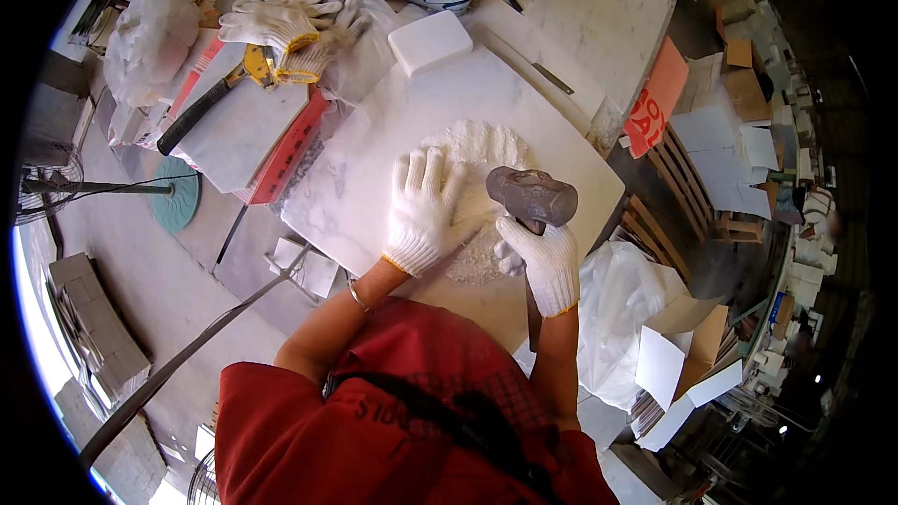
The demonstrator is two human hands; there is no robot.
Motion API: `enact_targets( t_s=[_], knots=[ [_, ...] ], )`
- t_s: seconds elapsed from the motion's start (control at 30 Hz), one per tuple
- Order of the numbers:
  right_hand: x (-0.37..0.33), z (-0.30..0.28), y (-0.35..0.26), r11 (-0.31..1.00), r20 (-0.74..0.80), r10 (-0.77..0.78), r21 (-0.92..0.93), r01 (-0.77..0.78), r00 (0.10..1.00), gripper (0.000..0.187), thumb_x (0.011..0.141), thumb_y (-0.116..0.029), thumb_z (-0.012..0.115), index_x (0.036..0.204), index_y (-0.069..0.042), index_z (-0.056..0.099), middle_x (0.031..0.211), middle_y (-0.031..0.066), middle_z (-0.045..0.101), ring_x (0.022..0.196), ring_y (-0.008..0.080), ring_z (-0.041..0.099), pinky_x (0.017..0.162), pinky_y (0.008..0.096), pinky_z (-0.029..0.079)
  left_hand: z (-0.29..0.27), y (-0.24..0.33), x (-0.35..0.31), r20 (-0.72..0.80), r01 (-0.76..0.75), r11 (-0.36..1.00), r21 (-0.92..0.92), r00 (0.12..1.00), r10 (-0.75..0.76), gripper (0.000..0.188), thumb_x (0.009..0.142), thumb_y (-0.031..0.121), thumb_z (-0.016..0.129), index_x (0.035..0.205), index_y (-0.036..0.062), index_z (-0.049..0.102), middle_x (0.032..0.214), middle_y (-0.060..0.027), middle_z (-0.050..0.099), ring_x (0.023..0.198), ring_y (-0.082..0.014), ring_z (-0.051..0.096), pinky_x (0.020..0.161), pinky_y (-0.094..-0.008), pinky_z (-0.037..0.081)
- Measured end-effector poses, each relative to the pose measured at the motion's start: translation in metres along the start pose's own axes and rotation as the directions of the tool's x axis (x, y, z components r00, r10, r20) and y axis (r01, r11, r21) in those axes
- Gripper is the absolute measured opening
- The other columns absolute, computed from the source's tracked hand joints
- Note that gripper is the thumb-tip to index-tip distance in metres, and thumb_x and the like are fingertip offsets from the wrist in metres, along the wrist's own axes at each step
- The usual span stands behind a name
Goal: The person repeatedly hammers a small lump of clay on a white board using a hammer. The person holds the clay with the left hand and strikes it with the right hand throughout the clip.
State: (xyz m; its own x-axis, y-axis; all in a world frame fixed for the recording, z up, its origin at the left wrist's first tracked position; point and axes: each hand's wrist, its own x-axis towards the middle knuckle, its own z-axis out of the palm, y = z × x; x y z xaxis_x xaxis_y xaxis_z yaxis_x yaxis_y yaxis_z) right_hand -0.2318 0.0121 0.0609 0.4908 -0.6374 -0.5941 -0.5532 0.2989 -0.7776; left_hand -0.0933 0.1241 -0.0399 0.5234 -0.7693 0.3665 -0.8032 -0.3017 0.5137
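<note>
Both hands wear white knitted gloves with yellow-edged cuffs. My left hand (pixel 423 210) lies with fingers stretched out on a pale stone slab (pixel 341 164), at the edge of a patch of rough white chips and powder (pixel 482 142). My right hand (pixel 550 266) is wrapped round the handle of a hammer, close under its head. The hammer's blocky dark head (pixel 531 194) is over the right side of the white patch; I cannot tell whether it touches. Below the right hand, part of the handle shows beside the forearm. Whatever lies under the left palm is hidden.
A white rounded block (pixel 430 42) sits at the slab's far corner. To the left, a yellow-headed tool with a black handle (pixel 201 112) and spare gloves (pixel 281 28) lie on red-edged boxes. Plastic sheeting (pixel 613 318) and open cartons (pixel 687 355) stand at right.
</note>
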Motion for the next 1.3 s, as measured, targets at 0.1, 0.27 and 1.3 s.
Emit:
enact_targets(
  t_s=[0.1, 0.27, 1.3],
  knots=[
    [-0.001, 0.011, 0.007, 1.000, -0.080, -0.025, -0.001, 0.025, 0.997, 0.028, 0.092, -0.020, 0.081, 0.109, -0.001, 0.070, 0.077, 0.0062, 0.070, 0.058, 0.0117, 0.064, 0.047, 0.0262, 0.047, -0.006, 0.002, 0.003, 0.030, -0.003, 1.000, 0.009, 1.000, 0.003, 0.074, 0.073, 0.048, 0.081, 0.130, 0.0045, 0.060, 0.130, -0.0236, 0.054, 0.121, -0.0448, 0.049, 0.106, -0.0570, 0.039],
    [0.044, 0.029, 0.035, 0.987, 0.024, 0.038, -0.156, -0.034, 0.999, 0.029, 0.091, -0.024, 0.082, 0.105, -0.003, 0.068, 0.070, 0.0059, 0.064, 0.046, 0.0133, 0.054, 0.042, 0.0295, 0.041, -0.008, 0.004, 0.005, 0.014, 0.004, 0.999, 0.045, 1.000, -0.004, 0.073, 0.069, 0.043, 0.081, 0.129, 0.0049, 0.062, 0.129, -0.0233, 0.054, 0.122, -0.0447, 0.050, 0.107, -0.0568, 0.040],
    [0.039, 0.011, 0.038, 0.989, 0.010, 0.053, -0.139, -0.051, 0.999, 0.027, 0.091, -0.022, 0.082, 0.104, -0.002, 0.070, 0.076, 0.0073, 0.069, 0.053, 0.0135, 0.061, 0.047, 0.0272, 0.046, -0.005, 0.005, 0.006, 0.042, 0.007, 0.999, 0.053, 0.999, -0.009, 0.076, 0.070, 0.045, 0.082, 0.128, 0.0016, 0.060, 0.127, -0.0218, 0.054, 0.119, -0.0438, 0.050, 0.105, -0.0558, 0.040]
  ],
)
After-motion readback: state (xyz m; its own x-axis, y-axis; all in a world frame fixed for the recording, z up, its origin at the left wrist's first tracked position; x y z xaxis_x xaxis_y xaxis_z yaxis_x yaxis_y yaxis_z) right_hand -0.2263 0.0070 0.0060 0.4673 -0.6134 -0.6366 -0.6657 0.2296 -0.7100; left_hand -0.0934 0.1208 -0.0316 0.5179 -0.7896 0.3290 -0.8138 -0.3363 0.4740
